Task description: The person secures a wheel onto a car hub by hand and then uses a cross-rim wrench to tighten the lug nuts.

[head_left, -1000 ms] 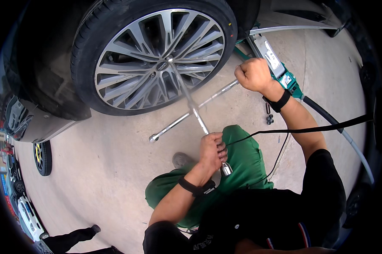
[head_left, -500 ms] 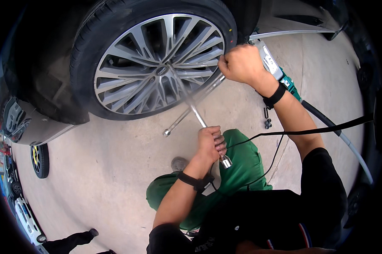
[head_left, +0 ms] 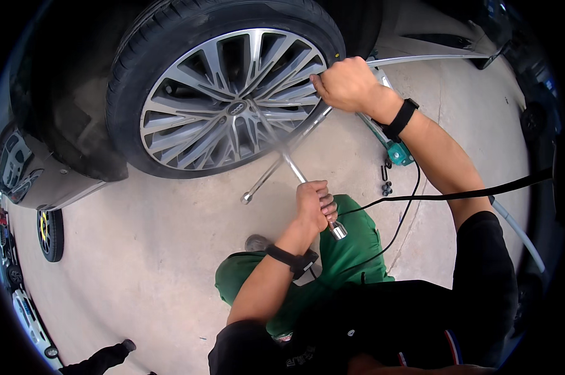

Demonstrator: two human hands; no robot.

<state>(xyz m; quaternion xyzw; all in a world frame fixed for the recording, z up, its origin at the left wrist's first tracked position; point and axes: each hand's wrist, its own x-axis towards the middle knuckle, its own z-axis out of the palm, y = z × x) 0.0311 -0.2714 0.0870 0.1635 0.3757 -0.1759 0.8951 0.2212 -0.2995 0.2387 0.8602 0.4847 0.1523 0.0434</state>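
Observation:
A chrome four-way lug wrench (head_left: 295, 167) reaches from the hub of a multi-spoke alloy wheel (head_left: 210, 53) back toward me. My left hand (head_left: 315, 203) is wrapped around its near arm, just short of the socket end, above my green-trousered knee. My right hand (head_left: 348, 86) is closed in a fist at the upper right end of the crossbar, beside the tyre (head_left: 129, 134); its fingers hide that end. The opposite crossbar socket hangs free below the wheel. Blur at the cross and hub hides exactly where the wrench meets the wheel.
A teal-fitted tool or jack part (head_left: 399, 154) lies behind my right forearm, with small dark parts (head_left: 387, 188) on the floor nearby. A black cable (head_left: 457, 195) crosses my right arm. Another wheel (head_left: 51, 235) stands at the left; a person's leg (head_left: 101, 358) shows lower left.
My right hand has moved slightly up and left with the crossbar end. My left hand stays around the near arm. The teal-fitted part appears lower and further left.

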